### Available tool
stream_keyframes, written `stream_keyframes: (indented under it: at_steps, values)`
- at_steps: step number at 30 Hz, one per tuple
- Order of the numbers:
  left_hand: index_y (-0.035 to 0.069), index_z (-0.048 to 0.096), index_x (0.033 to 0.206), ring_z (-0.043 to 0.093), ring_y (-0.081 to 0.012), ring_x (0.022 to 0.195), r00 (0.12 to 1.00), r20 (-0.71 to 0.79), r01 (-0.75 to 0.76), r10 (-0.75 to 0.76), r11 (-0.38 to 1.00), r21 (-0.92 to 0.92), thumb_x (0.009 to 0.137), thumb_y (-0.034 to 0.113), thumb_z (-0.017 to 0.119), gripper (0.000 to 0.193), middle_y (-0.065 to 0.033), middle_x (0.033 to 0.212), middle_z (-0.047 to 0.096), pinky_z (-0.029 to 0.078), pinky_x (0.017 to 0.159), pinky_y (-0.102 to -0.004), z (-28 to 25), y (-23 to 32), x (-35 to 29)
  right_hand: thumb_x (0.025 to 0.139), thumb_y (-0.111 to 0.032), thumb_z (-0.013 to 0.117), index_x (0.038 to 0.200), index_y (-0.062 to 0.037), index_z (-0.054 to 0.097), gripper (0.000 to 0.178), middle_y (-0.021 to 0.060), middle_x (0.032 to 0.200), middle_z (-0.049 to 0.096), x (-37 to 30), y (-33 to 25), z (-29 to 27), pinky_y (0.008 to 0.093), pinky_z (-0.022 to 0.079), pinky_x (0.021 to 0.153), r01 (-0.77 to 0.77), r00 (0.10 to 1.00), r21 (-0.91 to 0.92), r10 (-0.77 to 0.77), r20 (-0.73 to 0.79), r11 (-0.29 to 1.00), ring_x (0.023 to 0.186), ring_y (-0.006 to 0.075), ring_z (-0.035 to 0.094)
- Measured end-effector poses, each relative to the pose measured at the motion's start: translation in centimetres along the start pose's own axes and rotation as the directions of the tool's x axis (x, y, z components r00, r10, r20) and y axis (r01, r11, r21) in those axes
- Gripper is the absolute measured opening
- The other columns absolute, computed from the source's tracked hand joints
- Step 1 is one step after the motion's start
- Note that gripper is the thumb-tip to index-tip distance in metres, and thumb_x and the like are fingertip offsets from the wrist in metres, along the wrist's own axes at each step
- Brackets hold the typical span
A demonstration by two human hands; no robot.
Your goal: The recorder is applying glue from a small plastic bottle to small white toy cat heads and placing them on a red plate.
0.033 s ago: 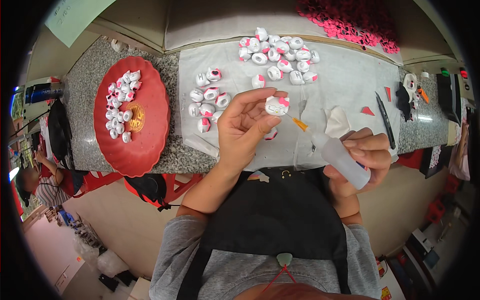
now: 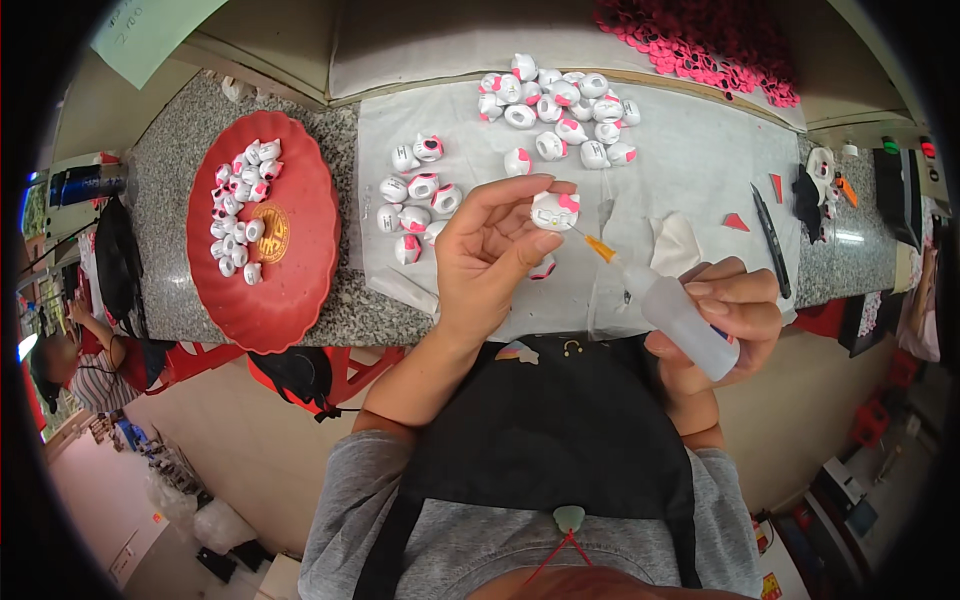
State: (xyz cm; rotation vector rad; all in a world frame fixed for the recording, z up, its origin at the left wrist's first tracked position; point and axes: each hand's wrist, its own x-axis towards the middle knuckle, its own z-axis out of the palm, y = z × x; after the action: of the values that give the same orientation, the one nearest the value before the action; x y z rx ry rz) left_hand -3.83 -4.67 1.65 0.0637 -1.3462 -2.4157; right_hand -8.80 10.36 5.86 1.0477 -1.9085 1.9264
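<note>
while the left hand [image 2: 482, 262] pinches a white head [image 2: 553, 212], right hand [image 2: 738, 320] clamped round a bottle [image 2: 678, 318], needle-tipped

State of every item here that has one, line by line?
Left hand: closed on white cat-head piece.
Right hand: closed around squeeze bottle.
Squeeze bottle: tilted, orange nozzle uncapped, tip near the piece.
Red plate: partly filled with white pieces.
Pen-like black tool: lying on white sheet.
</note>
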Motion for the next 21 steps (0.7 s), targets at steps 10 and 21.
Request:
stream_keyframes:
  at_steps: [10, 21]
  values:
    - [-0.004, 0.042, 0.101, 0.051, -0.0209, 0.089, 0.998, -0.046, 0.041, -0.039, 0.998, 0.042, 0.069, -0.001, 0.055, 0.034, -0.0192, 0.099, 0.049, 0.042, 0.078, -0.0319, 0.12, 0.30, -0.17, 0.041, -0.003, 0.077, 0.078, -0.0057, 0.053, 0.044, 0.0061, 0.077, 0.048, -0.26, -0.28, 0.18, 0.0237, 0.043, 0.052, 0.001, 0.999, 0.031, -0.002, 0.047, 1.000, 0.060, 0.0162, 0.050]
    - [-0.003, 0.042, 0.101, 0.051, -0.0220, 0.088, 0.997, -0.067, 0.043, -0.041, 0.999, 0.033, 0.069, 0.001, 0.055, 0.035, -0.0191, 0.097, 0.049, 0.042, 0.077, -0.0334, 0.21, 0.12, -0.19, 0.055, -0.008, 0.071, 0.078, -0.0047, 0.044, 0.036, 0.0064, 0.074, 0.043, -0.10, 0.02, 0.05, 0.0237, 0.040, 0.050, 0.072, 0.996, -0.027, -0.070, 0.059, 0.997, 0.058, 0.0142, 0.043]
